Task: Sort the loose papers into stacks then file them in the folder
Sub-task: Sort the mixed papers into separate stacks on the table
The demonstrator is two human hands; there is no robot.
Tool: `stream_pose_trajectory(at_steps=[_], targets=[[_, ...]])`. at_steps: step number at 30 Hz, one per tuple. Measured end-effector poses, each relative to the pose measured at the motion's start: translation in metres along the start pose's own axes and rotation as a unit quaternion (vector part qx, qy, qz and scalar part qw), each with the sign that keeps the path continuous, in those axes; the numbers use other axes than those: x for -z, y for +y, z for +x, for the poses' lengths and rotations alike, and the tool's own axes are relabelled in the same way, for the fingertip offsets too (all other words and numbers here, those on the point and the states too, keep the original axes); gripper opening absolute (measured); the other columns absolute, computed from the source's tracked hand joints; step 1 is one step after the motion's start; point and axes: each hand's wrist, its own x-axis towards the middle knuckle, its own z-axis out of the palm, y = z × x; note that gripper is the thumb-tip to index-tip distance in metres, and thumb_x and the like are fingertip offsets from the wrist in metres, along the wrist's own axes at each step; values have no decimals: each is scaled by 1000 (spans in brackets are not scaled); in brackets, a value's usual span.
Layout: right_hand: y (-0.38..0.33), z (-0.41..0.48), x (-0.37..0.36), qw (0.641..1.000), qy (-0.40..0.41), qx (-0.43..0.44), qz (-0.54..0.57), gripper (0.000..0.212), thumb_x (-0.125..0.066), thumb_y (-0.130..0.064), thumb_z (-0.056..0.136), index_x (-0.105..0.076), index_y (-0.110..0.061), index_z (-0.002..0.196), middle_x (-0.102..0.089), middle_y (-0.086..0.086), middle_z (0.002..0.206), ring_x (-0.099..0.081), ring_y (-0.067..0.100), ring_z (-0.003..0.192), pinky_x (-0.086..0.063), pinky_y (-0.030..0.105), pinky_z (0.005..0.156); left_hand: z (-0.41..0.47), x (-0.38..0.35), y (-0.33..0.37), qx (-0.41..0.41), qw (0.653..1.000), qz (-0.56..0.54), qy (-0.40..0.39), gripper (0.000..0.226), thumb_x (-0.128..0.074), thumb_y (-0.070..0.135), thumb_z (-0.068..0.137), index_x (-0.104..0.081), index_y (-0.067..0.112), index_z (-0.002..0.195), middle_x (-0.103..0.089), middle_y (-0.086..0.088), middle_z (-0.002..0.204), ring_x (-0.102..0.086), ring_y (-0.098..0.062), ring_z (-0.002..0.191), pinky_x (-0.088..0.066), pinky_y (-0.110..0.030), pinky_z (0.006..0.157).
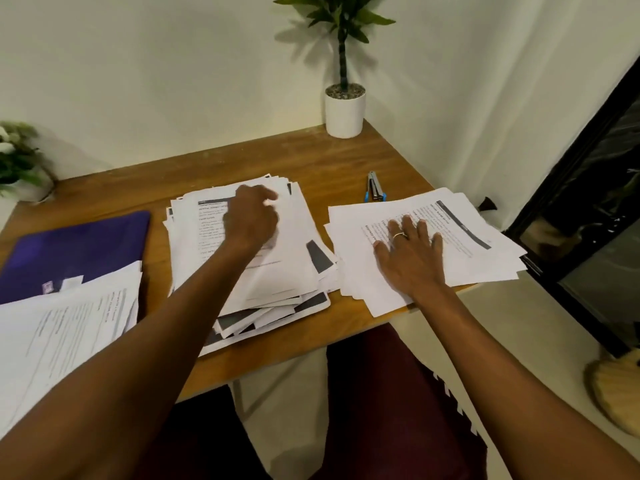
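- Head view: the loose middle pile (263, 282) sits untidy in the middle of the tabletop (329, 161), its long axis running away from the person.
- The left hand (251, 220) lies on the pile's far end with fingers curled at the top sheet; blur hides whether they pinch it.
- The right hand (410, 258) rests flat with fingers spread on the right stack (485, 251), just beside the pile.
- The purple folder (76, 251) lies far left, partly under a third stack (69, 327), nearer the left hand.
- The top sheet probably goes rightward or leftward next.
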Motion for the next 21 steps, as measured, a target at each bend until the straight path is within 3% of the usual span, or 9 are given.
stream_pose_trajectory(at_steps=[2, 5, 9, 12, 14, 18, 21], targets=[[-4, 2, 1, 1000, -3, -1, -5, 65, -27, -55, 106, -20, -22, 162, -9, 5, 172, -2, 34, 158, 3, 59, 124, 2, 21, -38, 84, 993, 87, -14, 38, -68, 29, 95, -63, 18, 131, -47, -13, 149, -42, -38, 139, -36, -55, 113], [-7, 4, 4, 1000, -3, 10, -22, 65, -27, -54, 106, -20, -23, 162, -10, 5, 172, -3, 34, 157, -1, 60, 125, -6, 44, -87, 161, 967, 197, -15, 72, -67, 61, 88, -53, 10, 136, -46, -21, 145, -46, -44, 132, -44, -57, 101], [-4, 7, 5, 999, -1, 23, -32, 64, -28, -54, 106, -21, -23, 161, -12, 5, 171, -6, 34, 157, -3, 59, 125, -12, 52, -119, 221, 962, 158, 2, 87, -73, 64, 82, -45, 7, 142, -42, -21, 150, -35, -45, 140, -35, -60, 110], [-2, 8, 3, 999, -2, 29, -35, 63, -29, -53, 105, -22, -23, 161, -13, 4, 171, -7, 33, 157, -5, 60, 125, -14, 53, -124, 215, 968, 126, 3, 81, -77, 57, 83, -49, 6, 138, -45, -21, 147, -38, -45, 137, -37, -60, 108], [-1, 8, 3, 999, -4, 31, -31, 63, -29, -53, 106, -23, -23, 161, -13, 4, 171, -7, 33, 157, -5, 60, 125, -16, 54, -122, 196, 976, 94, 18, 75, -81, 48, 83, -51, 5, 136, -50, -21, 141, -48, -44, 130, -46, -54, 98], [-2, 8, 2, 999, -2, 32, -31, 63, -31, -53, 105, -25, -23, 160, -15, 5, 171, -9, 34, 157, -7, 60, 124, -17, 57, -117, 141, 987, 44, 66, 54, -86, 23, 81, -58, 6, 124, -64, -19, 120, -65, -34, 96, -42, -31, 66], [-2, 9, 3, 999, -3, 29, -28, 63, -32, -53, 105, -26, -23, 159, -16, 5, 170, -10, 33, 157, -7, 60, 124, -12, 63, -118, 155, 985, 40, 67, 27, -80, 14, 86, -58, 13, 101, -69, -16, 111, -58, -19, 65, -36, -23, 49]])
